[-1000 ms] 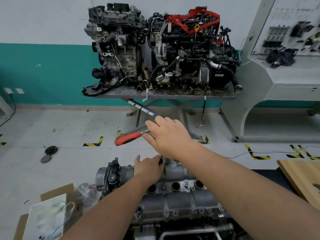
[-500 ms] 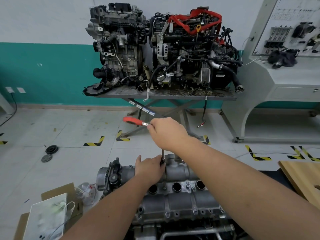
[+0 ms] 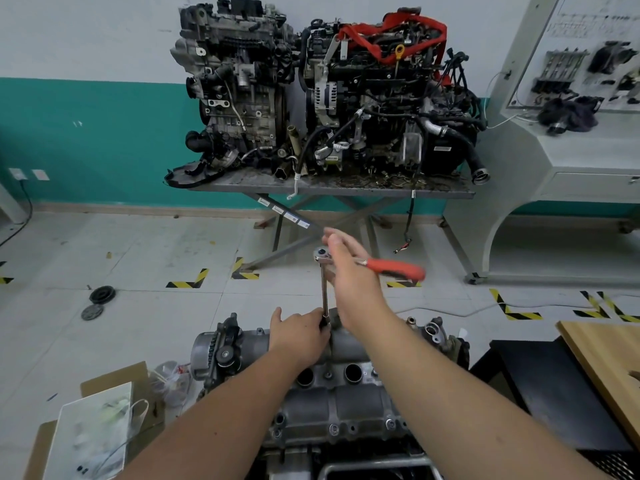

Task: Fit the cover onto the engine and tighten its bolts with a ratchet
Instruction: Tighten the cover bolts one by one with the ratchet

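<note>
The grey metal cover (image 3: 346, 403) lies on the engine in front of me, with round plug holes along its top. A ratchet (image 3: 394, 266) with a red handle stands on a long extension bar (image 3: 325, 292) that drops to the cover's far edge. My right hand (image 3: 349, 271) holds the ratchet just behind its head, and the red handle points right. My left hand (image 3: 299, 336) rests on the cover and pinches the bottom of the extension at the socket. The bolt under the socket is hidden by my fingers.
Two engines (image 3: 325, 95) sit on a metal stand (image 3: 332, 188) against the teal wall ahead. A grey training console (image 3: 561, 140) is at the right. A wooden board (image 3: 609, 368) lies at the right, a cardboard box with plastic bags (image 3: 97, 427) at the lower left, black discs (image 3: 102, 295) on the floor.
My right hand has swung the ratchet handle from the left, round the far side, to the right. My left hand has stayed at the base of the extension.
</note>
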A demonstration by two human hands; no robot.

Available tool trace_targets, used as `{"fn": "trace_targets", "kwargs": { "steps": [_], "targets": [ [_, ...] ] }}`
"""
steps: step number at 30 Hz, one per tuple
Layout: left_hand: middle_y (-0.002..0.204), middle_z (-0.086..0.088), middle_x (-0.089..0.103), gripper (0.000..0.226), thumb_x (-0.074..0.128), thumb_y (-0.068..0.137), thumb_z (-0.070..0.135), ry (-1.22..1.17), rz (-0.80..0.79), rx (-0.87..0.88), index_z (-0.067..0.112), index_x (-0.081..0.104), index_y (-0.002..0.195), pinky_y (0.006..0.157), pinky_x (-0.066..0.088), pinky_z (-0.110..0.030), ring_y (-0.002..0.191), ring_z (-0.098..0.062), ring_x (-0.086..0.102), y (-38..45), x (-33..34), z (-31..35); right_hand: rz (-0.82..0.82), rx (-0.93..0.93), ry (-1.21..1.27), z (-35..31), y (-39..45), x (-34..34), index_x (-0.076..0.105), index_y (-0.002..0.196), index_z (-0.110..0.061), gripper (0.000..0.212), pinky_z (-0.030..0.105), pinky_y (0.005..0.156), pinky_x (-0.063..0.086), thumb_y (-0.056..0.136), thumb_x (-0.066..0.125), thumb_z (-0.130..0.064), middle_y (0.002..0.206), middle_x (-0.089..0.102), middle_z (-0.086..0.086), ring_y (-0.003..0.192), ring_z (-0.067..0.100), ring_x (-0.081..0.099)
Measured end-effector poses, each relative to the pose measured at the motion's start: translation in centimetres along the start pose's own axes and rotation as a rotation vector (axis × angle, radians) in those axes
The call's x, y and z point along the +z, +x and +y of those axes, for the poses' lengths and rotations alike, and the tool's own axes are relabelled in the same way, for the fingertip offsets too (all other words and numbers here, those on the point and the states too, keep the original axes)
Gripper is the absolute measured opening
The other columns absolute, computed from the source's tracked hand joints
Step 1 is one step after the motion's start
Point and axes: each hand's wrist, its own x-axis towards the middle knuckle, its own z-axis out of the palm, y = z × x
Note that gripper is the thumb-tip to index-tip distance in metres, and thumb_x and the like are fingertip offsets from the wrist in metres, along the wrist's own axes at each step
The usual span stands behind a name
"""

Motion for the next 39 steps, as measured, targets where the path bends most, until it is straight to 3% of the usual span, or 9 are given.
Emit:
{"fn": "trace_targets", "kwargs": {
  "steps": [3, 6, 9, 14, 19, 23, 30, 35, 39],
  "targets": [
    [0.115, 0.001, 0.07, 0.032, 0.031, 0.102, 0.04, 0.055, -0.043, 0.031, 0.026, 0.053, 0.12, 0.122, 0.009, -0.051, 0.119, -0.02, 0.059, 0.3, 0.1, 0.1, -0.024, -0.688, -0.747, 1.7, -0.4, -0.9, 0.072, 0.117, -0.02, 0.027, 0.028, 0.099, 0.043, 0.095, 0.059, -0.012, 0.134, 0.06, 0.001, 0.123, 0.015, 0.054],
    [0.119, 0.0, 0.068, 0.031, 0.027, 0.105, 0.041, 0.039, -0.045, 0.037, 0.028, 0.052, 0.119, 0.119, 0.022, -0.047, 0.116, -0.019, 0.059, 0.3, 0.0, 0.4, -0.065, -1.082, -1.268, 1.2, 0.5, -1.2, 0.076, 0.099, -0.01, 0.034, 0.04, 0.086, 0.048, 0.075, 0.058, 0.005, 0.106, 0.071, 0.009, 0.102, 0.032, 0.063],
    [0.103, 0.003, 0.071, 0.034, 0.025, 0.103, 0.047, 0.013, -0.01, -0.013, 0.033, 0.055, 0.112, 0.12, 0.009, -0.05, 0.109, -0.019, 0.061, 0.0, 0.0, 0.3, -0.148, -1.006, -1.523, -0.6, 0.8, -0.8, 0.072, 0.096, -0.012, 0.019, 0.041, 0.082, 0.048, 0.079, 0.067, -0.006, 0.084, 0.064, 0.005, 0.079, 0.03, 0.059],
    [0.11, 0.004, 0.071, 0.04, 0.024, 0.104, 0.049, 0.032, 0.001, -0.008, 0.033, 0.057, 0.122, 0.119, 0.006, -0.052, 0.116, -0.02, 0.058, 0.0, 0.2, 0.2, -0.335, -0.782, -1.678, -1.8, 0.3, -1.1, 0.05, 0.138, -0.018, 0.052, 0.043, 0.091, 0.042, 0.099, 0.036, -0.049, 0.111, 0.059, 0.004, 0.097, 0.028, 0.054],
    [0.106, 0.003, 0.071, 0.042, 0.023, 0.104, 0.048, 0.032, 0.003, -0.003, 0.032, 0.058, 0.122, 0.12, 0.007, -0.053, 0.115, -0.019, 0.058, -0.1, 0.1, 0.3, -0.389, -0.767, -1.677, -2.0, 0.1, -1.1, 0.04, 0.145, -0.021, 0.054, 0.042, 0.094, 0.039, 0.101, 0.03, -0.051, 0.117, 0.054, 0.004, 0.104, 0.027, 0.051],
    [0.109, 0.003, 0.07, 0.041, 0.023, 0.104, 0.048, 0.049, -0.01, -0.002, 0.032, 0.056, 0.123, 0.12, 0.008, -0.052, 0.116, -0.019, 0.057, -0.1, 0.1, 0.3, -0.407, -0.734, -1.665, -2.3, 0.2, -0.6, 0.042, 0.142, -0.022, 0.047, 0.04, 0.083, 0.042, 0.104, 0.029, -0.046, 0.113, 0.053, 0.004, 0.096, 0.027, 0.054],
    [0.105, 0.001, 0.07, 0.032, 0.028, 0.103, 0.047, 0.026, -0.009, -0.009, 0.029, 0.05, 0.12, 0.119, 0.009, -0.051, 0.114, -0.02, 0.059, -0.3, 0.0, 0.2, -0.361, -0.285, -1.464, -4.3, 0.7, 1.1, 0.059, 0.107, -0.015, 0.032, 0.033, 0.062, 0.038, 0.105, 0.034, -0.035, 0.09, 0.06, 0.001, 0.077, 0.025, 0.058],
    [0.107, 0.0, 0.071, 0.031, 0.031, 0.102, 0.047, 0.005, 0.006, -0.006, 0.03, 0.053, 0.116, 0.119, 0.009, -0.051, 0.114, -0.02, 0.059, -0.3, 0.1, 0.2, -0.272, 0.542, -0.064, -5.1, 0.6, 1.2, 0.061, 0.075, -0.003, 0.024, 0.017, 0.047, 0.046, 0.098, 0.052, -0.005, 0.067, 0.069, 0.008, 0.064, 0.019, 0.067],
    [0.103, 0.002, 0.071, 0.031, 0.03, 0.102, 0.047, -0.006, 0.012, -0.001, 0.03, 0.053, 0.114, 0.119, 0.009, -0.051, 0.111, -0.02, 0.06, -0.2, 0.0, 0.1, -0.006, 0.471, 0.463, -3.0, 1.1, 0.7, 0.06, 0.083, -0.012, 0.016, 0.027, 0.091, 0.051, 0.096, 0.057, -0.003, 0.079, 0.074, 0.003, 0.088, 0.017, 0.069]
  ]
}}
